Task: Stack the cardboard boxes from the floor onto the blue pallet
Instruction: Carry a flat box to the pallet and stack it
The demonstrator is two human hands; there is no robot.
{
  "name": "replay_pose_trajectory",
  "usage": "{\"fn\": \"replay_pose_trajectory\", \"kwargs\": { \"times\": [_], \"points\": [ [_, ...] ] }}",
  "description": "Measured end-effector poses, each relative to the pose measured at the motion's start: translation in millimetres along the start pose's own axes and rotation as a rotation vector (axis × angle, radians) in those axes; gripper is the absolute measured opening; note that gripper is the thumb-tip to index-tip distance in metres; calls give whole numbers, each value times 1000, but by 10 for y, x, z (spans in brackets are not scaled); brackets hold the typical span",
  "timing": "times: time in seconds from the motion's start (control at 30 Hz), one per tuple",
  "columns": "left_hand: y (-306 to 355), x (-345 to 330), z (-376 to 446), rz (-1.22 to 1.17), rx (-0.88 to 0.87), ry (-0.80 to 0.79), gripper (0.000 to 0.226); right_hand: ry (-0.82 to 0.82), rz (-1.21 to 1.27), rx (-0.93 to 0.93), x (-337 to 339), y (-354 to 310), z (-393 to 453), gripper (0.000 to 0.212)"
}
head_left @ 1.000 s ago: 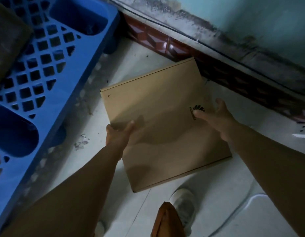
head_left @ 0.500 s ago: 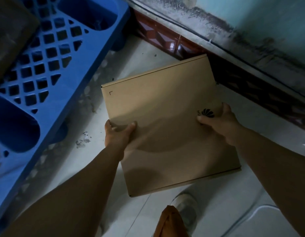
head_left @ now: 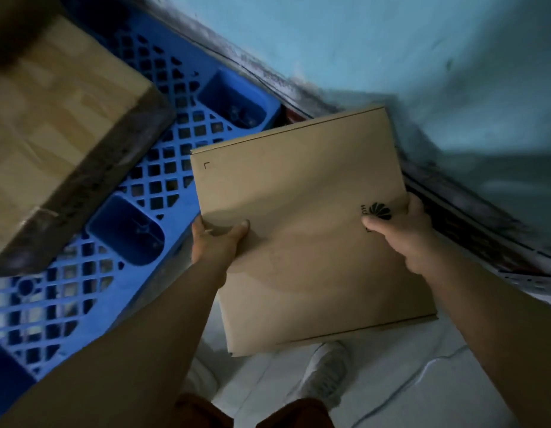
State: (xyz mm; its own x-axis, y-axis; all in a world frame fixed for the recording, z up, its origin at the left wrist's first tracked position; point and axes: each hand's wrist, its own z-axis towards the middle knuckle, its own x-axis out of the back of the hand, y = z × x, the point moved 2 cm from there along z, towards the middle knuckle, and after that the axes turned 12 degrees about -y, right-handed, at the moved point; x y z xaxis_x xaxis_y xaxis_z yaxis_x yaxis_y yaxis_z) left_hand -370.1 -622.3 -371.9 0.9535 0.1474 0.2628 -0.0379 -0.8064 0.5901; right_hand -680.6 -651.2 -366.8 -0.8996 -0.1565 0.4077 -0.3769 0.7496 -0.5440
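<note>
From the head view, I've got the flat cardboard box [head_left: 302, 230] lifted off the floor, its far-left corner over the blue pallet [head_left: 163, 168]. My left hand [head_left: 217, 242] and right hand [head_left: 400, 233] pinch opposite edges, thumbs on top, fingers hidden underneath. I judge this the carrying step; next I'd swing left and set it beside the large box [head_left: 58, 125]

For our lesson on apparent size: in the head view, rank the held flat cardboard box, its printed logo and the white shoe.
1. Flat cardboard box
2. White shoe, partly hidden
3. Printed logo
</note>
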Motion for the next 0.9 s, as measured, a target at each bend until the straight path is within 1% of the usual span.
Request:
{"fn": "replay_pose_trajectory", "kwargs": {
  "times": [0.13,0.23,0.33,0.4,0.5,0.67,0.73,0.83,0.87,0.9],
  "points": [
    [360,381,-257,-32,-1,14,90,21,-37,36,-25,-456,-285,99],
    [587,691,-414,-62,-21,23,89,27,-35,88,-87,-804,-499,96],
    [812,1042,-546,-85,-38,31,87,25,-62,109,-209,-1193,-720,86],
    [945,1313,-591,-108,-51,39,84,11,-72,110,-334,-1479,-853,85],
    [1088,1744,-627,-154,-69,61,80,-8,-72,147,-581,-1914,-1072,91],
    [1229,2486,-566,-210,-95,139,80,-74,-44,246,-1125,-2551,-1339,80],
    [1245,2787,-521,-225,-96,163,75,-90,-57,276,-1378,-2775,-1395,81],
    [1206,3223,-441,-253,-74,202,70,-128,-99,301,-1806,-3087,-1506,75],
    [1186,3364,-417,-270,-64,212,70,-146,-121,317,-1950,-3175,-1527,78],
    [1163,3500,-389,-287,-52,223,70,-151,-153,321,-2085,-3251,-1532,88]
  ]
}}
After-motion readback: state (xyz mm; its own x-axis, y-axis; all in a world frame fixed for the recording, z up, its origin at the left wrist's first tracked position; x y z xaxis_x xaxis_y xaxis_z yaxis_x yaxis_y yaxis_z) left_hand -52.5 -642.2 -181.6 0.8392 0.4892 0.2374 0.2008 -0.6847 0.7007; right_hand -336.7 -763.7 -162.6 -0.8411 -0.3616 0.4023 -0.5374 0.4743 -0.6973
